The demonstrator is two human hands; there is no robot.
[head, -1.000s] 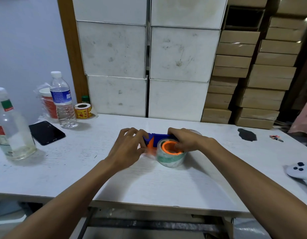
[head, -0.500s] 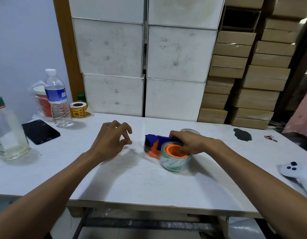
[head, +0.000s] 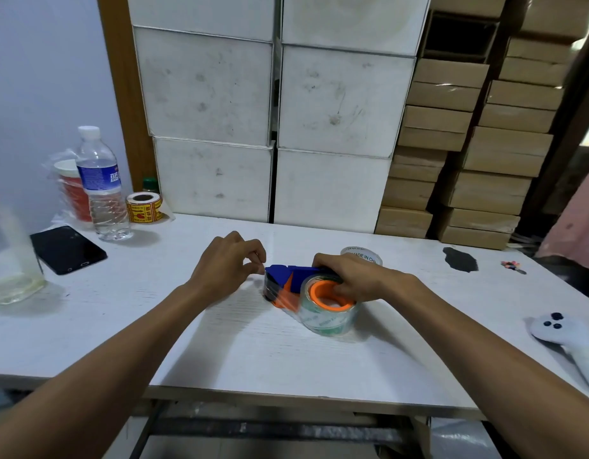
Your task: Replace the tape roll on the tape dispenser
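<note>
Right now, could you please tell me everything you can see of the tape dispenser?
The tape dispenser is blue plastic with orange parts, lying on its side on the white table. A clear tape roll sits on its orange hub. The right hand presses on it from above; the left hand pinches at its front end, perhaps the tape's free end.

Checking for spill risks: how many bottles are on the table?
2: a capped water bottle at the back left, and a larger clear bottle cut off by the left edge.

The right hand (head: 347, 281) hides the tape dispenser's (head: 291, 276) rear; the left-edge bottle (head: 8, 256) is cut off.
</note>
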